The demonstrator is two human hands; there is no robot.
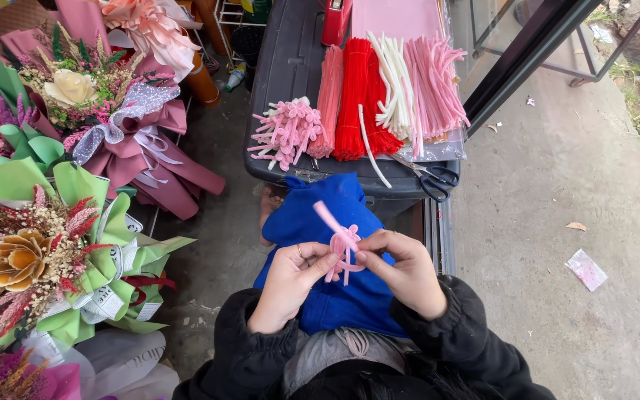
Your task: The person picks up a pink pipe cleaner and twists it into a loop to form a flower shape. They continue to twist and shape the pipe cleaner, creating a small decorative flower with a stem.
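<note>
Fingers of both hands, left hand (288, 285) and right hand (407, 270), pinch one pink pipe-cleaner flower (343, 246).

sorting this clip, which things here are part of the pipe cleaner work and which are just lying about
In use: pink pipe cleaner flower in left hand and right hand; pipe cleaner bundles; finished pink flowers; scissors.

Lying about: wrapped bouquets; plastic scrap.

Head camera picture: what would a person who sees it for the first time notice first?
Probably the two hands, left hand and right hand, low in the middle, pinching a small pink pipe-cleaner flower over a blue lap. Above them, bundles of red pipe cleaners, with pink and white ones beside, lie on a dark case. Wrapped bouquets fill the left side.
</note>
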